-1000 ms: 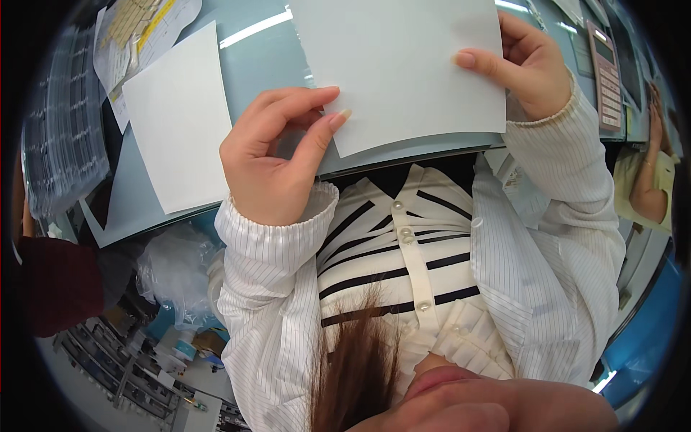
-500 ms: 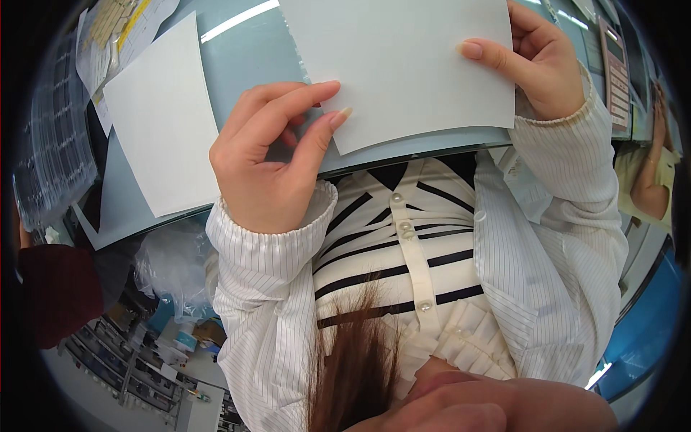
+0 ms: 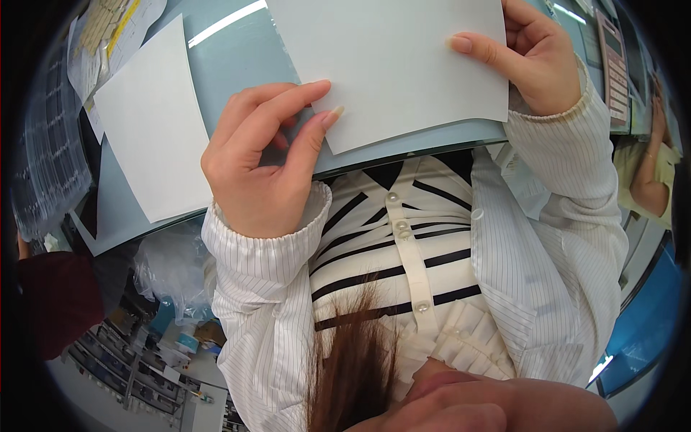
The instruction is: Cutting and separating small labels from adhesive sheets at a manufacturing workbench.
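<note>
A large blank white sheet of paper lies in front of me, its near edge slightly curved. Whether more sheets are under it I cannot tell. My right hand grips its right edge, thumb on top and the other fingers curled behind. At the left edge is my left hand, with index fingertip and thumb tip over the paper near its lower left corner. Those two fingers stand apart, and the remaining ones are bent and partly hidden. To the left of that hand lies a second white sheet.
The glass-topped table ends just before my body. A pinkish calculator is at right, a beige keyboard at far left beside clear plastic trays. A plastic bag hangs below. Another person's arm shows at right, a dark red sleeve at left.
Everything has shifted slightly leftward in the picture. Both hands keep nearly the same pose at the paper's edges.
</note>
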Demonstrator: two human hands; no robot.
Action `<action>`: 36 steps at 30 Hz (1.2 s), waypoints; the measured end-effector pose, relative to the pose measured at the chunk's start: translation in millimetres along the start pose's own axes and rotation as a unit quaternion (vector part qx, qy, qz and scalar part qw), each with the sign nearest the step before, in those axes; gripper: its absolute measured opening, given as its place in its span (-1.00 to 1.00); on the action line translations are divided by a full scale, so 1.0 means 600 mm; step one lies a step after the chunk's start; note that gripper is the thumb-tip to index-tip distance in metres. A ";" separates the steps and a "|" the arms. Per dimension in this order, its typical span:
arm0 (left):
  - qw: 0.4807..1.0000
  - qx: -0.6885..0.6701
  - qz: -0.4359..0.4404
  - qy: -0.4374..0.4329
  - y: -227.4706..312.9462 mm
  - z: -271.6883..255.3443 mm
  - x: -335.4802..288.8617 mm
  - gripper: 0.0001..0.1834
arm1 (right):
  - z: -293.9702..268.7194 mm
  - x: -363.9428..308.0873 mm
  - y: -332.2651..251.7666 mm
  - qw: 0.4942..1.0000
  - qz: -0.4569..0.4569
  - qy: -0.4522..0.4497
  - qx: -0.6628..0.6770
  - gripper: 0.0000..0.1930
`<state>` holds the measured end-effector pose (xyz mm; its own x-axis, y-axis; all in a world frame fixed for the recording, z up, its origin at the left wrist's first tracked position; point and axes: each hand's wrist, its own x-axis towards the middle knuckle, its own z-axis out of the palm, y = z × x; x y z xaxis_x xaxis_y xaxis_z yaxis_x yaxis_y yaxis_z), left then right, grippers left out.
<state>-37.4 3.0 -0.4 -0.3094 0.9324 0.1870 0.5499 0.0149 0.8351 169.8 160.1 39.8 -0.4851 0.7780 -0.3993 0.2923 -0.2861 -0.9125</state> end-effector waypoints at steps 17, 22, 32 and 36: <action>1.000 0.017 -0.018 0.006 0.004 0.004 -0.001 -0.74 | 0.000 0.004 0.004 1.000 -0.011 0.000 0.008 -0.58; 1.000 0.016 -0.027 0.003 0.006 0.006 0.000 -0.72 | -0.005 0.010 0.008 1.000 -0.016 -0.010 0.006 -0.56; 0.999 0.022 -0.026 0.004 0.004 0.003 -0.001 -0.72 | -0.005 0.015 0.012 0.998 -0.052 -0.040 0.023 -0.54; 1.000 0.010 -0.018 0.001 0.005 0.006 0.004 -0.72 | -0.031 0.075 0.067 0.835 -0.377 -0.322 0.240 -0.54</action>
<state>-33.5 6.6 0.7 -0.3315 0.9301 0.1580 0.5540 0.0564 0.8306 175.4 193.9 -13.4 -0.7701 0.4206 0.4796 -0.5840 -0.1622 -0.7954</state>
